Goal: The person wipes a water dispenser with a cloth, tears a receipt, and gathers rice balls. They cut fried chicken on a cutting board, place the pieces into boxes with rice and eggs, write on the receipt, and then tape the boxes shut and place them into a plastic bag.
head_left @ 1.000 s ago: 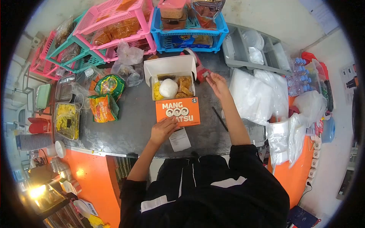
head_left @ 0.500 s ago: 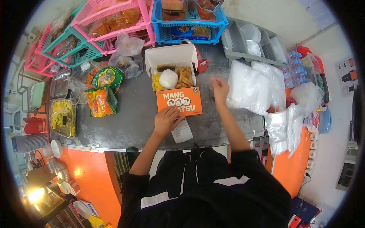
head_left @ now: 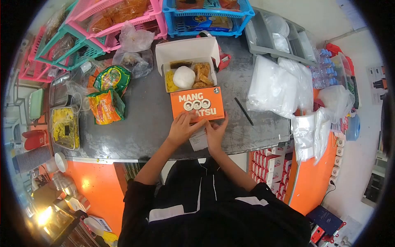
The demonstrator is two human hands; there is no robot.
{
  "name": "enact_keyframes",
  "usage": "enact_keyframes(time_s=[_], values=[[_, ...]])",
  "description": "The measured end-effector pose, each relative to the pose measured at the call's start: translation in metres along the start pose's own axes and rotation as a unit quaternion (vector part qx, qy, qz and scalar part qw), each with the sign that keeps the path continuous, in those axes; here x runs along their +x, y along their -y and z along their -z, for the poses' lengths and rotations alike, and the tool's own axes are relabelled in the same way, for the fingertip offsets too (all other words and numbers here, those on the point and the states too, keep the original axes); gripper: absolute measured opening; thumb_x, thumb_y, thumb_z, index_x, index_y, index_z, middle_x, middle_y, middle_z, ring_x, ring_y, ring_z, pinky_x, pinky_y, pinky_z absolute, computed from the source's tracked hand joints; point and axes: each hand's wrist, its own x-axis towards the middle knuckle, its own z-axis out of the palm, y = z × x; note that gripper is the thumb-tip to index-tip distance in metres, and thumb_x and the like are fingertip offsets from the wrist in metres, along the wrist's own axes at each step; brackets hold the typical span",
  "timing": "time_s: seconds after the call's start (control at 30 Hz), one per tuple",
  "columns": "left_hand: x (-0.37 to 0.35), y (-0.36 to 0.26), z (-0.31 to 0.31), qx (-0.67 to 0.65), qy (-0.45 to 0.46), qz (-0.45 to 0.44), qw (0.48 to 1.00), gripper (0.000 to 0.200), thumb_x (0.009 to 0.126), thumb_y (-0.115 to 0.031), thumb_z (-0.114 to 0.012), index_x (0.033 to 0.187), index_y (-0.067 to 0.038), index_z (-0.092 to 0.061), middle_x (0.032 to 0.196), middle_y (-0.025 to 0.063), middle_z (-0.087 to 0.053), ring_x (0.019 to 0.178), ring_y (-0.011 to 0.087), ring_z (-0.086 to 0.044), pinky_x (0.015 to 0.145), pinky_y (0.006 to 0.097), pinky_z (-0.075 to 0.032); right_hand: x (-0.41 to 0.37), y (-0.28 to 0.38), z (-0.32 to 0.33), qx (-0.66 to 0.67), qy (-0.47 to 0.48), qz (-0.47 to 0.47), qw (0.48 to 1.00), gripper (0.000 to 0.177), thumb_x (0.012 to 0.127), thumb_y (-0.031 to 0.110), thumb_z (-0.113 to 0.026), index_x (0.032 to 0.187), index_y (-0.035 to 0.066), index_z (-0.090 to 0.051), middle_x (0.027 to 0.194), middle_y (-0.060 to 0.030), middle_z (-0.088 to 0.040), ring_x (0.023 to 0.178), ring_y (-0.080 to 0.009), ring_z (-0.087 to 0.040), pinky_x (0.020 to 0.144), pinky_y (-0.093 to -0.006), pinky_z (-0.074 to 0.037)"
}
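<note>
An open white meal box (head_left: 187,48) holds a round white rice ball (head_left: 184,78), yellow food on its left, brown fried pieces (head_left: 202,74) on its right and a dark strip behind. An orange printed panel (head_left: 197,103) lies at its front. My left hand (head_left: 184,127) rests on the panel's lower edge with fingers spread. My right hand (head_left: 215,133) touches the panel's lower right corner, fingertips close to my left hand; whether it grips the edge is unclear. A paper slip (head_left: 198,140) lies partly under my hands.
A black pen (head_left: 244,111) lies to the right, before plastic bags (head_left: 273,86) and a grey divided tray (head_left: 263,49). On the left are green-orange packets (head_left: 106,107) and a yellow food container (head_left: 65,142). Pink and blue baskets (head_left: 209,31) stand behind.
My right hand has moved left and down from the right side of the box to the panel's lower right corner. The black pen now shows. The view has shifted slightly.
</note>
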Motion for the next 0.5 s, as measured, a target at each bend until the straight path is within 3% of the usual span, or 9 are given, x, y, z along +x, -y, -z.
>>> enact_keyframes(time_s=[0.03, 0.1, 0.13, 0.2, 0.23, 0.3, 0.37, 0.43, 0.5], values=[[0.0, 0.0, -0.001, -0.001, 0.0, -0.001, 1.0, 0.048, 0.069, -0.014, -0.066, 0.115, -0.022, -0.057, 0.103, 0.0057, -0.056, 0.095, 0.0234, -0.057, 0.081, 0.0364, -0.047, 0.006, -0.005, 0.005, 0.0, -0.001, 0.0, 1.0, 0.075, 0.078, 0.0, -0.065, 0.136, 0.007, -0.019, 0.08, -0.0081, -0.059, 0.072, -0.0124, -0.057, 0.061, -0.0232, -0.045], [0.004, -0.004, -0.001, -0.049, 0.054, 0.073, 0.995, 0.05, 0.072, -0.014, -0.064, 0.119, -0.026, -0.055, 0.103, 0.0049, -0.055, 0.094, 0.0233, -0.056, 0.08, 0.0363, -0.046, 0.013, -0.002, 0.013, -0.187, 0.047, 0.073, 0.978, 0.064, 0.079, 0.004, -0.065, 0.13, 0.005, -0.025, 0.079, -0.0088, -0.06, 0.072, -0.0165, -0.059, 0.061, -0.0268, -0.046], [0.005, -0.007, 0.001, -0.05, 0.053, 0.074, 0.995, 0.05, 0.072, -0.014, -0.064, 0.119, -0.026, -0.055, 0.103, 0.0049, -0.055, 0.094, 0.0233, -0.056, 0.08, 0.0363, -0.046, 0.014, 0.001, 0.019, -0.189, 0.048, 0.073, 0.978, 0.064, 0.079, 0.004, -0.065, 0.13, 0.005, -0.025, 0.079, -0.0088, -0.06, 0.072, -0.0165, -0.059, 0.061, -0.0268, -0.046], [0.016, -0.008, 0.016, -0.112, 0.104, 0.117, 0.981, 0.049, 0.076, -0.018, -0.061, 0.124, -0.019, -0.05, 0.106, 0.0081, -0.052, 0.096, 0.0259, -0.053, 0.083, 0.0378, -0.044, 0.012, 0.025, 0.021, -0.358, 0.073, 0.041, 0.93, 0.051, 0.082, 0.008, -0.062, 0.123, 0.004, -0.032, 0.084, -0.0121, -0.06, 0.073, -0.0207, -0.061, 0.062, -0.0296, -0.047], [0.019, -0.006, 0.019, -0.109, 0.1, 0.117, 0.982, 0.049, 0.076, -0.018, -0.061, 0.124, -0.019, -0.05, 0.106, 0.0081, -0.052, 0.096, 0.0259, -0.053, 0.083, 0.0378, -0.044, 0.015, 0.034, 0.028, -0.357, 0.074, 0.046, 0.93, 0.051, 0.082, 0.008, -0.062, 0.123, 0.004, -0.032, 0.084, -0.0121, -0.06, 0.073, -0.0207, -0.061, 0.062, -0.0296, -0.047], [0.024, 0.002, 0.024, -0.191, -0.007, 0.232, 0.954, 0.053, 0.081, -0.025, -0.058, 0.129, -0.008, -0.043, 0.113, 0.0132, -0.048, 0.102, 0.0305, -0.049, 0.088, 0.0397, -0.04, 0.026, 0.052, 0.045, -0.418, 0.01, 0.132, 0.899, 0.046, 0.082, 0.01, -0.061, 0.12, 0.001, -0.037, 0.085, -0.0164, -0.059, 0.077, -0.0241, -0.061, 0.067, -0.0312, -0.047], [0.019, 0.029, 0.0, -0.074, -0.174, 0.301, 0.935, 0.057, 0.084, -0.025, -0.057, 0.13, 0.003, -0.036, 0.117, 0.0219, -0.042, 0.107, 0.037, -0.044, 0.089, 0.0436, -0.039, 0.063, 0.07, 0.037, -0.361, -0.007, 0.287, 0.887, 0.037, 0.082, 0.012, -0.058, 0.114, -0.001, -0.046, 0.083, -0.0178, -0.06, 0.08, -0.028, -0.059, 0.071, -0.0347, -0.046], [0.04, 0.052, 0.002, -0.212, -0.223, 0.471, 0.827, 0.045, 0.088, -0.028, -0.049, 0.119, 0.005, -0.047, 0.118, 0.0283, -0.042, 0.109, 0.0399, -0.044, 0.09, 0.0434, -0.038, 0.107, 0.092, 0.008, -0.414, 0.071, 0.36, 0.833, 0.031, 0.083, 0.018, -0.056, 0.107, -0.002, -0.055, 0.08, -0.0194, -0.061, 0.084, -0.0332, -0.058, 0.076, -0.0399, -0.045], [0.055, 0.085, 0.018, -0.232, 0.073, 0.508, 0.826, 0.037, 0.09, -0.027, -0.043, 0.099, 0.006, -0.057, 0.109, 0.0304, -0.05, 0.102, 0.042, -0.049, 0.086, 0.0451, -0.041, 0.148, 0.087, -0.023, -0.522, 0.131, 0.314, 0.782, 0.028, 0.086, 0.022, -0.05, 0.097, -0.002, -0.061, 0.082, -0.0213, -0.061, 0.083, -0.038, -0.058, 0.075, -0.0445, -0.045]])
